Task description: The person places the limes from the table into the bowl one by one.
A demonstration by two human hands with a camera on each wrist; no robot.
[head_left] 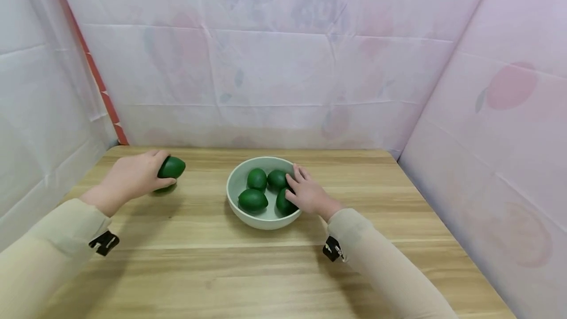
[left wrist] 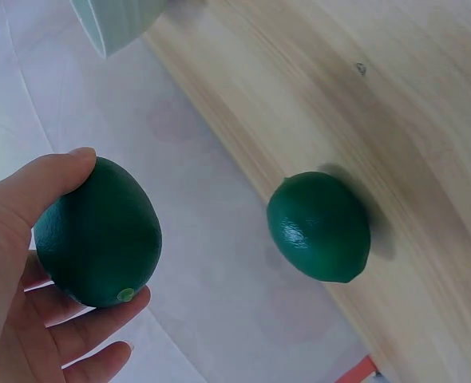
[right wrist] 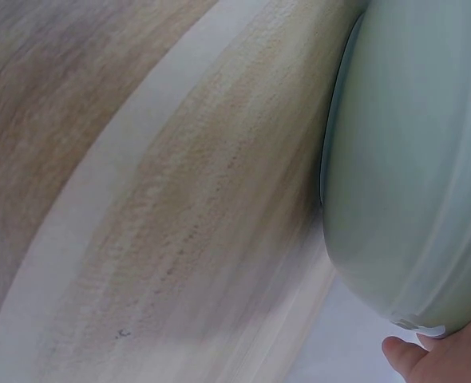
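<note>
My left hand (head_left: 146, 174) holds a dark green lime (head_left: 172, 167) just above the table's far left, thumb and fingers curled round it. In the left wrist view that held lime (left wrist: 100, 231) sits in the left hand (left wrist: 28, 271), and a second lime (left wrist: 319, 227) lies on the wood below. A pale green bowl (head_left: 233, 196) in the middle holds several limes (head_left: 253, 200). My right hand (head_left: 305, 192) lies over the bowl's right rim, with spread fingers touching the limes inside. The right wrist view shows only the bowl's outer wall (right wrist: 411, 159) and one fingertip (right wrist: 407, 359).
A light wooden table (head_left: 266, 270) carries everything. Pale cloth walls (head_left: 283, 73) close in the back, left and right sides. Bare wood lies in front of the bowl and to its right.
</note>
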